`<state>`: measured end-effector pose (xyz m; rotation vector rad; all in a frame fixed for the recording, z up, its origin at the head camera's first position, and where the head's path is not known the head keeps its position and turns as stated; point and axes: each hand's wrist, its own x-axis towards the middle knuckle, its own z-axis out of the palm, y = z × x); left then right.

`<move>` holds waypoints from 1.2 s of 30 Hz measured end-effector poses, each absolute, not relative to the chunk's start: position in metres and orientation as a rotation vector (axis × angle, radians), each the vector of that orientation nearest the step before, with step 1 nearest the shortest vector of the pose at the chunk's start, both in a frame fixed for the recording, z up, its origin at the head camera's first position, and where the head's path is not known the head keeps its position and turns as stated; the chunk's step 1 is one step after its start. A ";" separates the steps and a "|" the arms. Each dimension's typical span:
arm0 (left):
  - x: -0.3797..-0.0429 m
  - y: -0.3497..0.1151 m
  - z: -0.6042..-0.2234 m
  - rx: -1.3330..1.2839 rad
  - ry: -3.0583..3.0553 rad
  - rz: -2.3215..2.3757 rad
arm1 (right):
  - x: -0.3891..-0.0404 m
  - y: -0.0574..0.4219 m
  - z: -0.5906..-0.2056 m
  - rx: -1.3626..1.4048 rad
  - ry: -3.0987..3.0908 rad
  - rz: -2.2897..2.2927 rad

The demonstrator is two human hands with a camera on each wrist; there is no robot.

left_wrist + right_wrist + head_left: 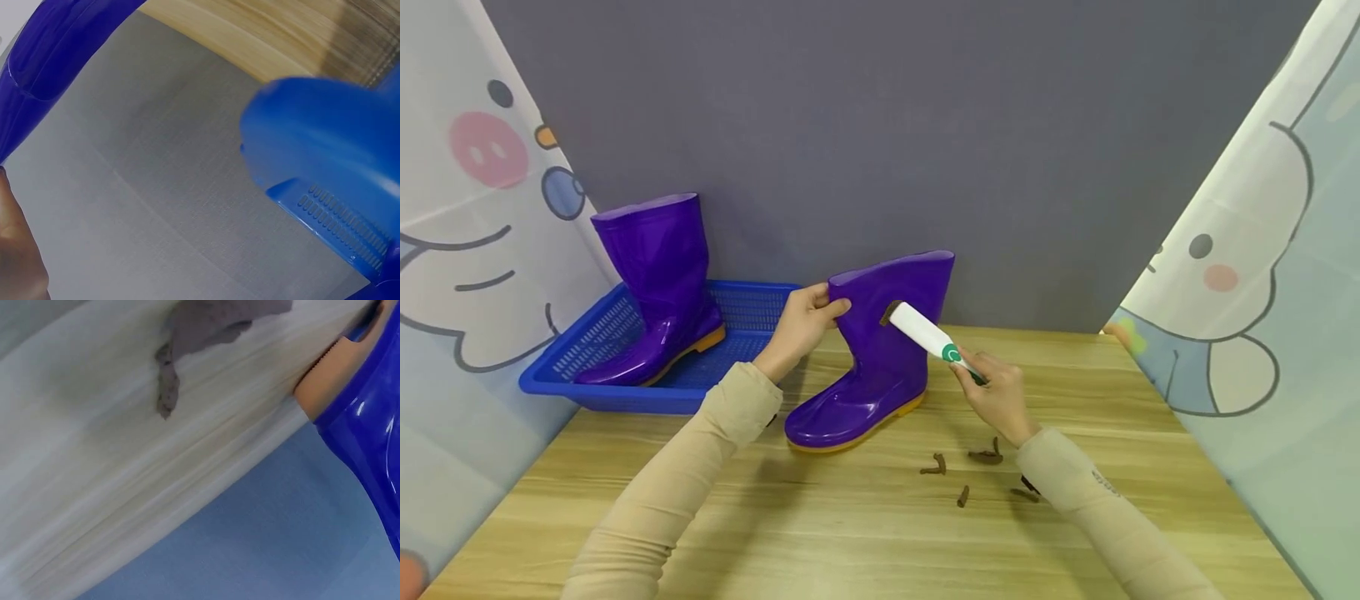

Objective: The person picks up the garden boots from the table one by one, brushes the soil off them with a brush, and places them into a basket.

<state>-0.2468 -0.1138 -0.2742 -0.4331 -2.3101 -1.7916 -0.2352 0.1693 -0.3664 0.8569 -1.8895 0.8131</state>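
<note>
A purple rubber boot with a yellow sole stands on the table in the head view, toe to the left. My left hand pinches the left edge of its shaft just below the top rim, thumb on the near side. In the right hand I grip a flat white tool with a green end. Its tip meets a brown mud-like lump on the boot's shaft. The left wrist view catches part of the boot beside my hand; in the right wrist view its heel shows.
On the left, a blue plastic basket carries a second purple boot. Several brown mud-like pieces lie on the wooden table near my right wrist. A grey panel rises behind, with cartoon-printed cloth at both sides.
</note>
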 end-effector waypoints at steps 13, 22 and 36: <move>-0.243 -0.108 -0.273 -0.436 -2.335 -1.839 | -0.242 0.162 -0.360 0.885 -1.782 0.769; -0.245 -0.114 -0.271 -0.369 -2.295 -1.924 | -0.247 0.166 -0.362 0.865 -1.879 0.724; -0.245 -0.117 -0.273 -0.341 -2.278 -1.946 | -0.243 0.169 -0.361 0.981 -1.770 0.818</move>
